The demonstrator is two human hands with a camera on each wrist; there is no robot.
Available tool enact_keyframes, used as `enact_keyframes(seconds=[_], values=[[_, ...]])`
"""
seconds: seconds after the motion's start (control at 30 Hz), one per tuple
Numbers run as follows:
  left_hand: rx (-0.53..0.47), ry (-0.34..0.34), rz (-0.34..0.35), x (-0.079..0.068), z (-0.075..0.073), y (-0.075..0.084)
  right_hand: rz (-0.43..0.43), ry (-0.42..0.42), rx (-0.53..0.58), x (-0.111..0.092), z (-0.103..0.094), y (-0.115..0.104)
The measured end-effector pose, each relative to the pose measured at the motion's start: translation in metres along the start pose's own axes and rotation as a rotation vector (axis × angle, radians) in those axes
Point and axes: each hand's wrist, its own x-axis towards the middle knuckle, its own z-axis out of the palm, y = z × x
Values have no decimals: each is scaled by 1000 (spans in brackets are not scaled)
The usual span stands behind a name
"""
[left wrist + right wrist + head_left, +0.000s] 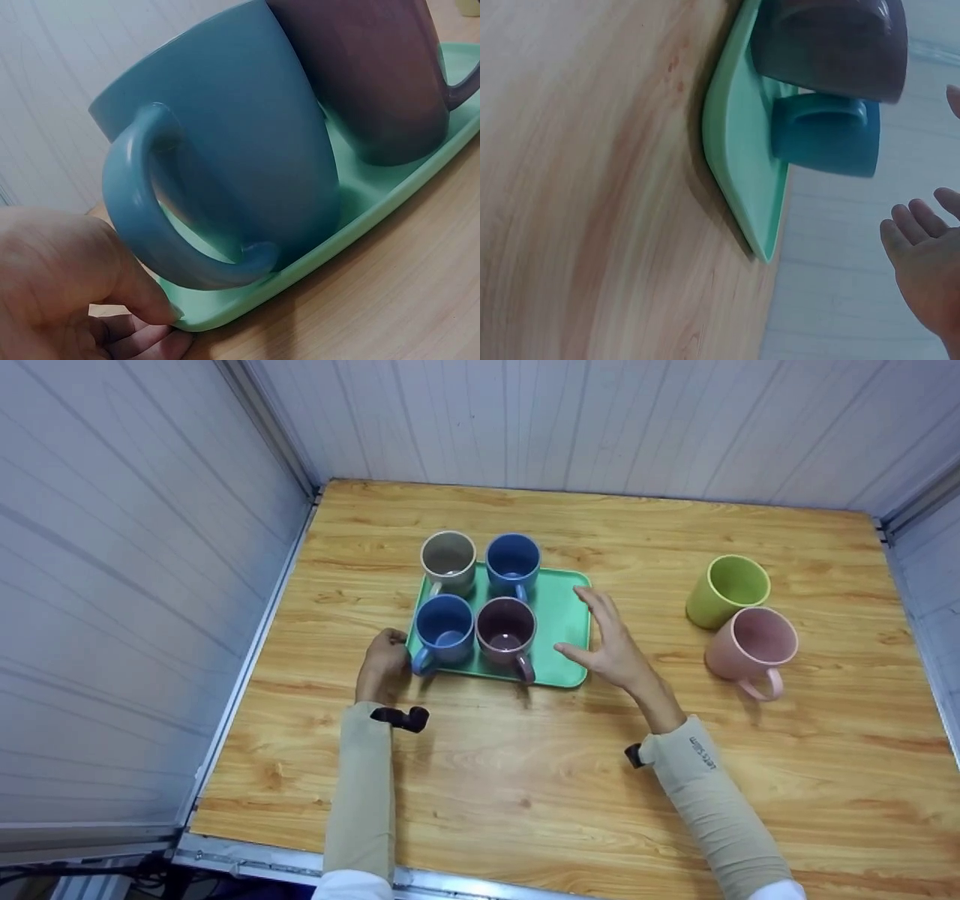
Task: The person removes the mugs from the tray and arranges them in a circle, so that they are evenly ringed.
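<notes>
A green tray (pixel 564 624) carries a grey-beige mug (pixel 448 556), a blue mug (pixel 513 561), a second blue mug (pixel 444 630) and a dark purple mug (pixel 507 631). At the tray's left end my left hand (pixel 385 661) pinches the rim; in the left wrist view its thumb (pixel 142 292) lies on the corner, fingers curled beneath, beside the front blue mug's handle (pixel 139 199). Over the tray's right part hovers my right hand (pixel 616 651), thumb and fingers spread wide, holding nothing. The right wrist view has this hand (pixel 930 262) apart from the tray and mugs.
On the wooden table (pixel 480 780), right of the tray, a lime green cup (pixel 724 592) stands close against a pink mug (pixel 752 646). White panel walls (pixel 570 427) enclose the back and both sides. A metal edge (pixel 247 864) runs along the front.
</notes>
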Motion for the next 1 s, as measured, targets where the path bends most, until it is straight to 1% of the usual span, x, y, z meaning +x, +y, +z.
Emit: enact_keyframes(seconds=[0.17,0.2,0.23,0.4,0.43,0.57,0.63,0.67,0.7,0.8,0.9,0.93,1.0], values=[[-9,12,2,-4,2,0,-14,-50,1,0,13,-1],[-9,7,13,3,1,-4,-17,-56,6,0,16,-1],[-12,11,14,2,1,-4,-19,-62,11,0,18,-2],[-15,32,5,0,2,-3,-8,-69,32,5,33,-3],[-18,37,1,-5,2,0,-2,-70,34,6,36,-3],[-10,17,13,-1,1,-2,19,-70,49,10,47,-4],[-3,10,9,0,1,-2,25,-78,56,12,50,-16],[-6,8,4,1,1,-2,24,-82,60,13,51,-21],[-11,17,4,8,1,-5,20,-84,63,14,53,-22],[3,16,4,9,1,-6,3,-87,59,17,57,-24],[17,24,14,9,1,-6,-18,-75,68,21,63,-8],[30,17,23,2,1,-2,-19,-73,70,22,63,-8],[46,25,35,1,0,-1,-14,-72,85,23,64,-7]])
